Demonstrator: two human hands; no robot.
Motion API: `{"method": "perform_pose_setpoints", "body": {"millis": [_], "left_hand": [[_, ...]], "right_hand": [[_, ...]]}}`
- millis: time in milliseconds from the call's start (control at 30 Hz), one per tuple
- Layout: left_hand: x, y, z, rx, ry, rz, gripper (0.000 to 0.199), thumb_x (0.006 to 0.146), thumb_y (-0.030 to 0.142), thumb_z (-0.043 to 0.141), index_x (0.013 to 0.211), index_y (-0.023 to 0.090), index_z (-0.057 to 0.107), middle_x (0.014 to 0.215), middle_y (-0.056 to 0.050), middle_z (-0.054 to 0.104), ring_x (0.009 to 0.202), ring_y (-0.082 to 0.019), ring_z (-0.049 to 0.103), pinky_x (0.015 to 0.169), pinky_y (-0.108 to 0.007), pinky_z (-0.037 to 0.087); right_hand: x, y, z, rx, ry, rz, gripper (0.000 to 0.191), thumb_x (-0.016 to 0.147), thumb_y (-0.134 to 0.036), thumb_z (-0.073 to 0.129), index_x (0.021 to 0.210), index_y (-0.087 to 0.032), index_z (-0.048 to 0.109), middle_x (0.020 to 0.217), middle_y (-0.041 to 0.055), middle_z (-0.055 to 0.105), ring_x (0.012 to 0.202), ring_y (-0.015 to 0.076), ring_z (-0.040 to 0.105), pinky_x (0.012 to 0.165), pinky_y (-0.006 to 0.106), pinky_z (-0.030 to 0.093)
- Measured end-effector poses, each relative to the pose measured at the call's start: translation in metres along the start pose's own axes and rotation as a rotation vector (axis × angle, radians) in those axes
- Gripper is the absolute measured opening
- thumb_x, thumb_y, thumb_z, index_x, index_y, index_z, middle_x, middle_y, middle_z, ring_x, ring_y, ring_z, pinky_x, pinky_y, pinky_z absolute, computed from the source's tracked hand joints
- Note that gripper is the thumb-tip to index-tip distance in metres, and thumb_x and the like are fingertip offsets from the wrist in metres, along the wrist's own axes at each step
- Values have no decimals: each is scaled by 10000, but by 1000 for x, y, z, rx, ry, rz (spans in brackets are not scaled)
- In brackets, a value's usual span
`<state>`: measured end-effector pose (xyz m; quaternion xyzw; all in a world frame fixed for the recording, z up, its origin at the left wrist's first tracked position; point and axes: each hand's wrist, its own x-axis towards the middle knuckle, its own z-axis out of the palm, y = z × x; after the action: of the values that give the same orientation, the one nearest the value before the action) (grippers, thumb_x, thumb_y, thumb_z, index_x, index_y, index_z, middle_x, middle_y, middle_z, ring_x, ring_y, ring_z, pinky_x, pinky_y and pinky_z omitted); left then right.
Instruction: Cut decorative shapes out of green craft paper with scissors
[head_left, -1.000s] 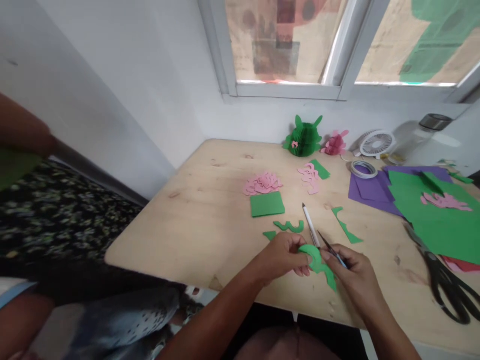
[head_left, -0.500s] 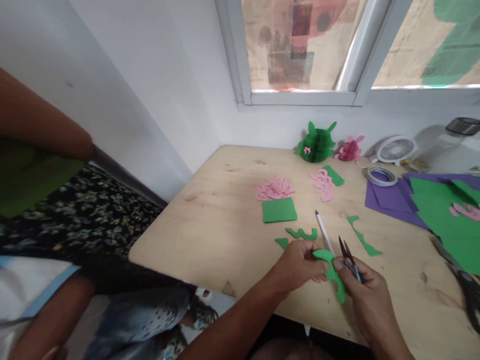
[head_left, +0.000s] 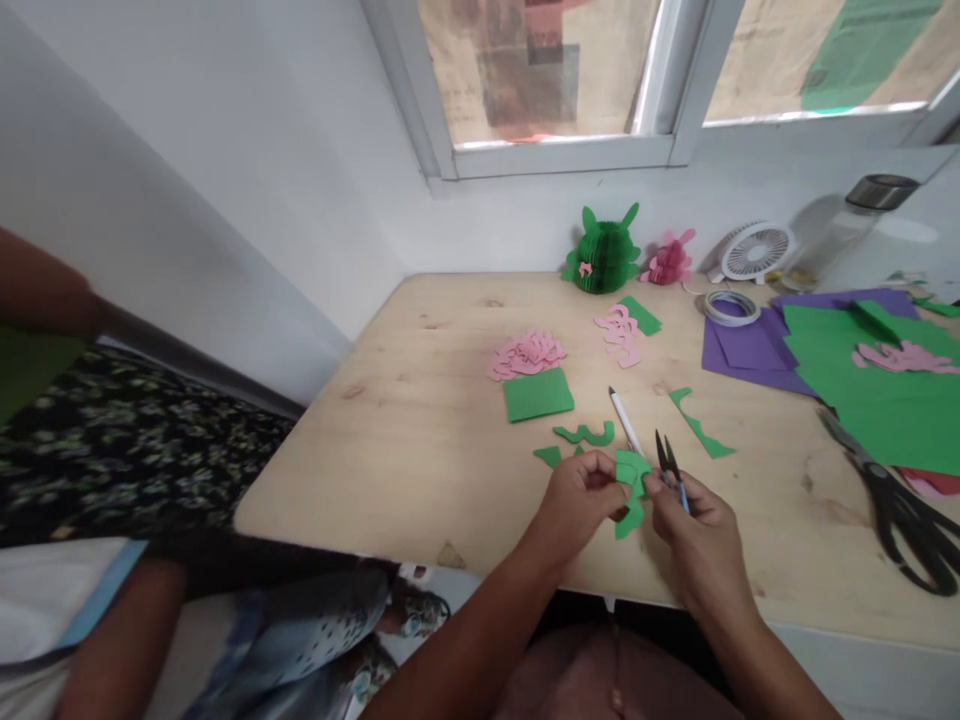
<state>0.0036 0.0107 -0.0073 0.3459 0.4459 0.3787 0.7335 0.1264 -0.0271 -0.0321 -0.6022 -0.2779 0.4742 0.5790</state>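
Note:
My left hand pinches a cut piece of green paper, which is bunched up and hangs below my fingers. My right hand is just beside that piece and holds a small pair of snips with dark blades pointing up and slightly apart. Just above my hands, a white pen lies on the plywood table. A wavy green paper strip and a small green scrap lie close to my left hand.
Pink cutouts and a green rectangle sit mid-table. Purple and green sheets, tape, and large black scissors lie right. Paper honeycomb ornaments, a small fan and a bottle stand at the back. A co-worker's arm shows at left.
The green piece is now bunched up rather than hanging as a long curve. My hands have moved closer together, and the view has shifted slightly.

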Motion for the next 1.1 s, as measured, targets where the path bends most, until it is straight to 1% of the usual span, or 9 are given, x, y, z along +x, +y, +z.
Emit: {"method": "perform_pose_setpoints", "body": {"millis": [133, 200, 333, 400, 500, 633, 867, 1000, 1100], "left_hand": [[-1, 3, -2, 114, -64, 31, 110, 582, 188, 649, 582, 159, 543, 511, 42, 514, 460, -66, 437, 488, -209, 341], [-1, 4, -2, 138, -51, 59, 94, 589, 177, 647, 591, 154, 556, 527, 42, 513, 474, -59, 412, 484, -200, 315], [0, 1, -1, 106, 4, 118, 94, 599, 190, 672, 624, 148, 592, 572, 27, 551, 534, -74, 456, 533, -205, 352], [1, -3, -2, 73, 0, 102, 115, 589, 202, 688, 657, 146, 614, 593, 16, 584, 549, -85, 497, 557, -215, 378], [2, -6, -5, 22, 6, 14, 189, 567, 237, 721, 703, 148, 624, 606, 3, 620, 547, -110, 552, 574, -241, 415], [3, -3, -9, 35, -27, -25, 178, 564, 242, 727, 648, 146, 603, 572, 0, 618, 522, -112, 564, 568, -244, 428], [4, 15, -10, 226, -140, -1, 85, 617, 197, 677, 609, 153, 605, 548, -4, 608, 481, -90, 516, 485, -207, 386], [4, 16, -15, 186, -93, -13, 175, 614, 229, 729, 744, 145, 648, 668, -19, 636, 549, -109, 572, 527, -226, 431], [0, 8, -18, 7, -86, -93, 330, 607, 242, 771, 889, 151, 624, 716, -32, 654, 623, -144, 624, 596, -259, 475]], "right_hand": [[4, -6, -4, -32, -13, -23, 260, 634, -382, 790, 724, -160, 689, 493, -72, 401, 444, 74, 256, 407, 224, 152], [5, -7, -4, -16, -10, -25, 248, 617, -359, 803, 695, -161, 677, 507, -66, 424, 446, 72, 267, 407, 225, 158], [2, -3, -1, 50, 56, -20, 244, 627, -353, 801, 677, -165, 653, 502, -74, 403, 430, 63, 255, 396, 219, 142], [0, 0, 1, 75, 84, -23, 256, 634, -367, 797, 668, -167, 640, 499, -77, 396, 427, 62, 257, 393, 214, 151], [-3, 4, 3, 90, 103, -36, 277, 636, -378, 796, 629, -170, 612, 496, -76, 387, 436, 68, 271, 398, 208, 180], [-2, 2, 2, 100, 54, -48, 283, 645, -378, 787, 602, -172, 599, 493, -73, 369, 438, 73, 260, 394, 214, 175], [7, -9, -10, 71, -92, 9, 232, 636, -336, 802, 665, -159, 655, 516, -73, 395, 453, 66, 239, 407, 220, 129], [6, -6, -8, 125, 8, -1, 283, 645, -355, 795, 601, -170, 585, 480, -92, 340, 437, 64, 213, 398, 221, 124], [3, -2, 0, 210, 93, 14, 317, 631, -368, 805, 599, -180, 551, 468, -103, 318, 424, 61, 197, 387, 217, 126]]}}
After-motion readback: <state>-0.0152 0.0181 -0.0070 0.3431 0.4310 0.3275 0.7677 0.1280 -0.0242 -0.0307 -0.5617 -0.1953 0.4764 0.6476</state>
